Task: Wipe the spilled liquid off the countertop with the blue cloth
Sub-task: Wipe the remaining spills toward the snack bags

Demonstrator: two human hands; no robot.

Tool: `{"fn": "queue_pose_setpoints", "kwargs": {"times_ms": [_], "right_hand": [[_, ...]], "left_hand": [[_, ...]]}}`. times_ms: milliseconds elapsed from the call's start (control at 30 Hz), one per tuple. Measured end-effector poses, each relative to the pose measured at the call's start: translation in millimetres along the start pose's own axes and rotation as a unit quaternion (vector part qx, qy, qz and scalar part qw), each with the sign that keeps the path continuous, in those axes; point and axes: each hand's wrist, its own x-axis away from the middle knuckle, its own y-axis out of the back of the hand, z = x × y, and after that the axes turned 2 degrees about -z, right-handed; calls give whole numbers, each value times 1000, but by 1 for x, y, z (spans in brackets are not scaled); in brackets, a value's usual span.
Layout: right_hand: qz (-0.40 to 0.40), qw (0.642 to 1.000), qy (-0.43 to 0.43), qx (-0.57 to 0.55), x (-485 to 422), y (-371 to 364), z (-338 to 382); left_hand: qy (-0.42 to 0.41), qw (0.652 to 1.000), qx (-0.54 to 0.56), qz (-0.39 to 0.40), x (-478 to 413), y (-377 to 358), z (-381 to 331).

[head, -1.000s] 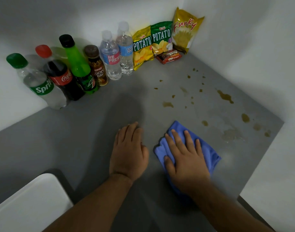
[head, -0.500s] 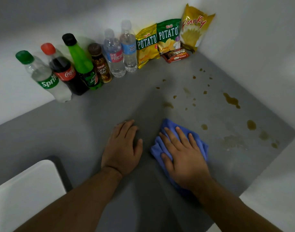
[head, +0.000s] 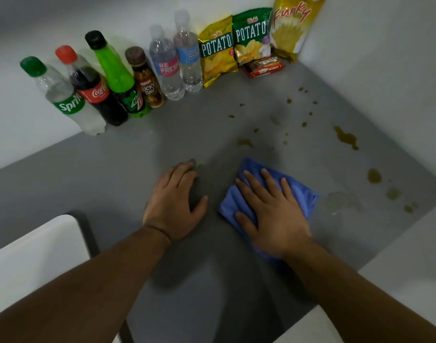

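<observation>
My right hand [head: 271, 214] lies flat with spread fingers on the crumpled blue cloth [head: 299, 191], pressing it onto the grey countertop [head: 138, 169]. My left hand [head: 173, 201] rests palm down on the counter just left of the cloth, holding nothing. Brown spilled liquid is scattered beyond and right of the cloth: a small puddle [head: 245, 142] just ahead of it, a long blotch [head: 345, 138] near the right wall, a round drop [head: 374, 175] and a pale wet smear [head: 343, 201] right of the cloth.
Several drink bottles [head: 113, 78] stand in a row along the back wall. Snack bags [head: 251, 35] and a small red packet [head: 264, 66] fill the back corner. A white wall bounds the right side. A white surface [head: 31, 263] sits at the lower left.
My right hand has slid the cloth a little to the right and outward. The left hand stays planted. The camera has shifted, so the whole scene sits slightly differently in view.
</observation>
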Motion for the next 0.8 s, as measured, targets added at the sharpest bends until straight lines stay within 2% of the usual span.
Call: {"fn": "queue_pose_setpoints", "kwargs": {"times_ms": [133,300,433,600,800], "right_hand": [[-15,998,-52,16,12,9,-39],[-13,992,-125,23,-41,18,-47],[-3,995,-102,25,-66,16,-31],[-16,994,-108,17,-33,10,-18],[-19,1000,14,-7,-31,-15,42]], "left_hand": [[-1,1000,-6,0,-5,3,2],[-14,999,5,-48,-29,10,11],[-17,999,-9,-49,-57,15,26],[-6,999,5,-51,-79,19,49],[0,997,63,-46,-87,13,58]]}}
